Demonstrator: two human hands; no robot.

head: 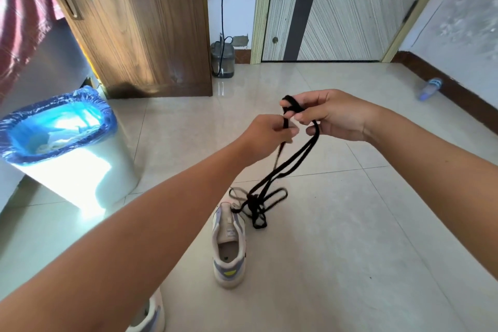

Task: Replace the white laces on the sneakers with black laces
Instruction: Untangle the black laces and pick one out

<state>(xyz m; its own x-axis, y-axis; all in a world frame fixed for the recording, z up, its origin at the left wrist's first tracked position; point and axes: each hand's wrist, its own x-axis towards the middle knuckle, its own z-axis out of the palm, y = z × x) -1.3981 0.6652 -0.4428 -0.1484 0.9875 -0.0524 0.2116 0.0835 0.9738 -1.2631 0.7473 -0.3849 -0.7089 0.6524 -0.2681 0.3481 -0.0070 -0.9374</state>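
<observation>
Glossy tiled floor [350, 224], wooden cabinet [151, 29], striped door [336, 8]

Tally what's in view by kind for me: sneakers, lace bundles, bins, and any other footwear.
Sneakers: 2, one on the floor ahead, one at the bottom edge
Black lace bundle: 1, held by left hand and right hand
Bin: 1
Slipper: 1
Total: 5

Bare floor [350, 224] right of sneaker [229, 245]; bin [67, 143] crowds left.
</observation>
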